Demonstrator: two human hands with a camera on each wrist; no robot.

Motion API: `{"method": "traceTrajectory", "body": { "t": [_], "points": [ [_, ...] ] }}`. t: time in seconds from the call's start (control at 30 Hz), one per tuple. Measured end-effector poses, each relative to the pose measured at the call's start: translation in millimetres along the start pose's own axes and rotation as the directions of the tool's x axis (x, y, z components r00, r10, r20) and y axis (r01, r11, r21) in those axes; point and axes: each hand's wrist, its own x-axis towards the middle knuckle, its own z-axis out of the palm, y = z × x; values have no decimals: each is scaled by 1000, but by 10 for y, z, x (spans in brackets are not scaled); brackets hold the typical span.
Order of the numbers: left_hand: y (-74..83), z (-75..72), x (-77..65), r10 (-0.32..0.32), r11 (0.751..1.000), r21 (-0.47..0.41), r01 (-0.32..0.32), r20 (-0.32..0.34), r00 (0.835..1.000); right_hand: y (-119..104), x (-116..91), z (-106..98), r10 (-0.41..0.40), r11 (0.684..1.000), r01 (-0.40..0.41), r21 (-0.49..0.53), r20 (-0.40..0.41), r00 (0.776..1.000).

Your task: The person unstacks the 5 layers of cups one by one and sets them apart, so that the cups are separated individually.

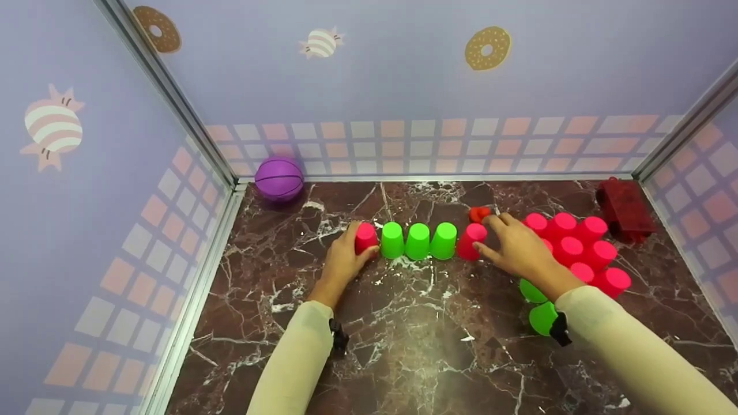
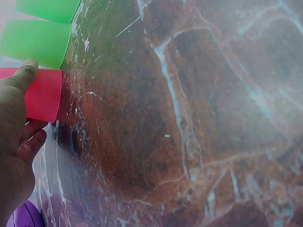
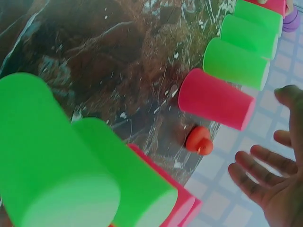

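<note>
Five upside-down cups stand in a row across the middle of the table, pink ones at both ends and three green cups [image 1: 418, 241] between. My left hand [image 1: 341, 262] holds the left-end pink cup [image 1: 365, 236], thumb on its near side; in the left wrist view this pink cup [image 2: 45, 94] stands beside a green one. My right hand [image 1: 515, 245] is beside the right-end pink cup [image 1: 471, 242]. From the right wrist, this hand [image 3: 277, 175] appears with fingers spread, apart from that pink cup [image 3: 215, 100]. A small orange-red toy [image 3: 199, 140] lies near the cup.
Several pink cups [image 1: 599, 253] stand grouped at the right, with green cups [image 1: 543, 319] in front, partly behind my right arm. A purple ball [image 1: 279, 180] sits in the back left corner. At the back right lies a dark red translucent block [image 1: 625, 210]. Walls enclose the table.
</note>
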Motion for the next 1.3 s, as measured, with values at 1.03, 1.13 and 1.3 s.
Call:
{"method": "traceTrajectory", "body": {
  "t": [1.03,1.13,1.3],
  "points": [
    [-34,29,-7,-9,1000,-22,9,-3,1000,-66,90,644,211,970,-185,156,-171,962],
    [-27,22,-3,-9,1000,-16,9,-4,1000,5,96,584,223,968,-195,158,-182,958],
    [-14,20,-2,-29,999,-25,29,18,999,124,105,494,277,954,-248,171,-178,944]
  ]
}}
